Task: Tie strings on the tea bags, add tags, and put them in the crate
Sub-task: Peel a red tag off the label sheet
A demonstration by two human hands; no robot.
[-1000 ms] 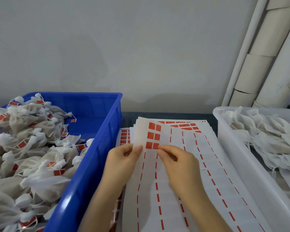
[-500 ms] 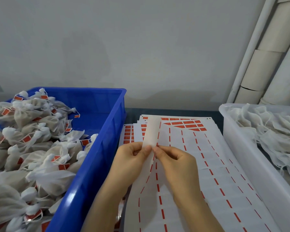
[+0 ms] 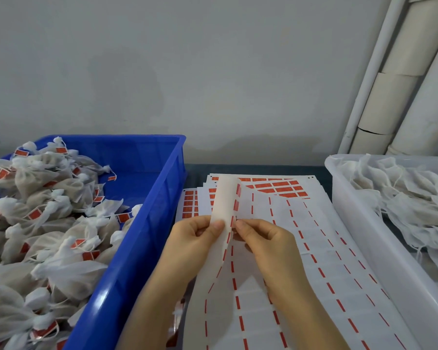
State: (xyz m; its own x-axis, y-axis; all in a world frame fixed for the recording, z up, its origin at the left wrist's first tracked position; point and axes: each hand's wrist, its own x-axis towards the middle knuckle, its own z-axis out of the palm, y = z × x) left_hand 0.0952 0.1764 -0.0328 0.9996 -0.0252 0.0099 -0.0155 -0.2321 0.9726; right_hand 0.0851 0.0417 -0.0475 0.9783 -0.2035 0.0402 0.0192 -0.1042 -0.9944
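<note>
So the tag sheet (image 3: 288, 248) is lying flat on the table between the two bins, on top of a stack of similar sheets, and most of its red tags look already peeled off, with only a few left up near the far end. The left hand (image 3: 192, 238) has the sheet's left edge curled up and pinched between thumb and fingers, while the right hand (image 3: 266, 246) is nipped in right beside it at the fold, fingertips closed on what looks like a single tag, though I can't really make out if it's lifted yet. Reads to me as the "add tags" step, just getting one sticker loose. Next up it'd need a tea bag with a tied string to stick it on, probably from the white bin (image 3: 359, 223) on the right, which is full of untagged tea bags (image 3: 395, 193). Finished ones go left into the blue crate (image 3: 137, 248), already piled with tagged bags (image 3: 43, 223). Room is tight: both bin walls hug the sheets, so the hands have to lift over a rim either way.
</note>
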